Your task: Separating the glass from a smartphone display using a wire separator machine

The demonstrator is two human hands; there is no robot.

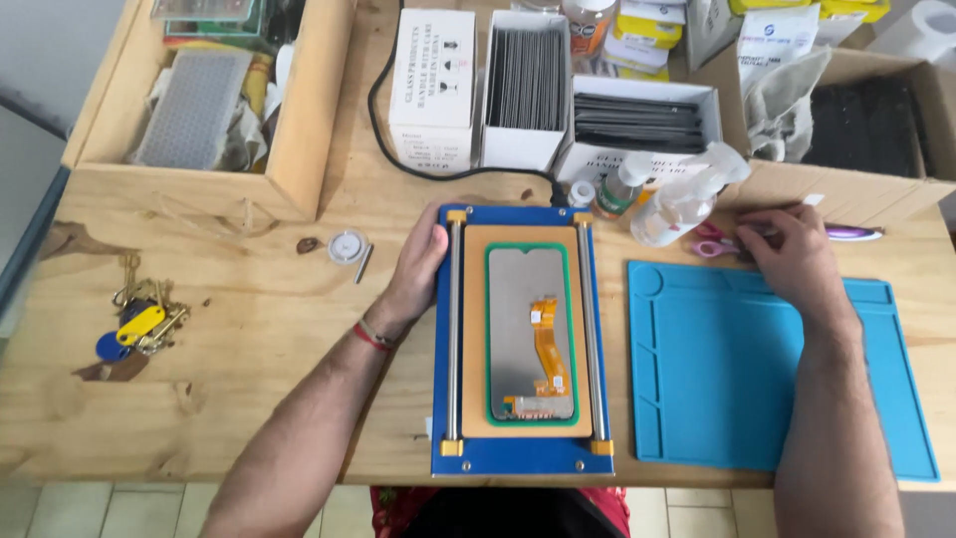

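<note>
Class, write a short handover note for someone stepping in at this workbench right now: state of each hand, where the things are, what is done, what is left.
Left hand: open, resting on the left edge of the blue plate.
Right hand: reaching for the pink scissors beyond the blue mat; grip unclear.
Phone screen: lies back up in the green frame on the plate, orange flex cable showing.
Done: screen seated on the plate.
Left: nothing lifted or cut yet; spray bottles stand untouched behind.

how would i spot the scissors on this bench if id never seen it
Start at the big blue silicone work mat on the right of the wooden bench. Just above its top edge, under the right hand, lie the small pink-handled scissors. Their pink finger loops set them apart from the clear spray bottles beside them.
</note>
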